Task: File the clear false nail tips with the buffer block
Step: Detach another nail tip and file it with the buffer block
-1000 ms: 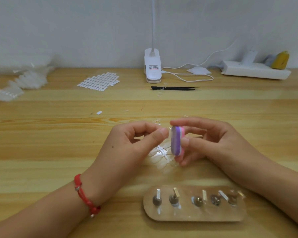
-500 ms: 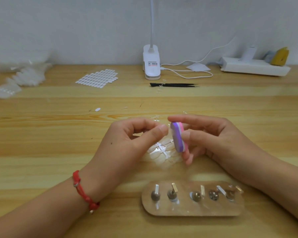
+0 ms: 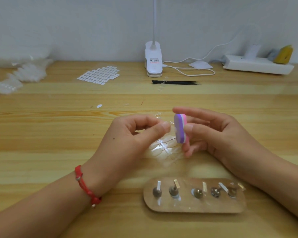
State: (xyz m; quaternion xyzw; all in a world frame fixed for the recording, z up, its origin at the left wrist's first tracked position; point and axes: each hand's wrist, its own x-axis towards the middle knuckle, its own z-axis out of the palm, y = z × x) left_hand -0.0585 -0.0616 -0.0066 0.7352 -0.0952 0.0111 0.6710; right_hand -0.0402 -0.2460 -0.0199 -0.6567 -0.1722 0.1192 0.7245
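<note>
**Item 1. Buffer block (image 3: 179,129).** An oblong foam block with rounded ends, layered purple, white and pink, with a matte grit face. It is held upright above the surface (image 3: 41,134), purple face towards the left. The right hand (image 3: 220,134) has its fingers clamped on it, forefinger on the top end and thumb at the side. It is judged light and slightly springy, and best held by its ends and edges so the abrasive face stays free.

**Item 2. Clear false nail tip (image 3: 171,124).** A thin transparent curved plastic shell, only faintly visible. The left hand (image 3: 136,136) has thumb and forefinger pressed together, apparently pinching it just beside the block. It is judged very light, smooth, slippery and flexible, and likely to flick away. It is best held near the base with the edge to be filed left exposed.

**Item 3. Loose clear false nail tips (image 3: 163,149).** A glossy heap lying on the surface below both hands.

**Item 4. Wooden stand (image 3: 194,206).** A rounded board nearer the camera, carrying a row of metal pegs.
</note>
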